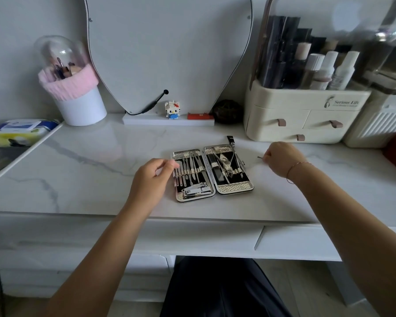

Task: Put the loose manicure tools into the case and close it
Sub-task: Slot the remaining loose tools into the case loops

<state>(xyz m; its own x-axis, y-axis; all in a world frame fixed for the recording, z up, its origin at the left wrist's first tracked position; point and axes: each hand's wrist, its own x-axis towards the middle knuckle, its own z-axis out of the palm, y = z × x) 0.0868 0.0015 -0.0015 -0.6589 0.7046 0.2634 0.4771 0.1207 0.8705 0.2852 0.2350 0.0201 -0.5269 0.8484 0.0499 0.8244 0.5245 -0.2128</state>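
The manicure case point(234, 187) lies open flat on the white marble desk point(101, 170), with several metal tools strapped in both halves and a nail clipper point(197, 190) at the left half's front. My left hand point(152, 177) rests at the case's left edge, fingertips pinched together near the top left corner. To the right of the case, my right hand point(281, 160) is closed on a thin metal tool point(259, 157) whose tip sticks out to the left. A small black clip-like tool point(230, 140) lies just behind the case.
A cream cosmetics organiser point(306, 115) with drawers stands at the back right. A white brush pot with a pink band point(78, 99) stands at the back left, a mirror point(169, 53) behind the middle with a small toy figure point(172, 109) at its base.
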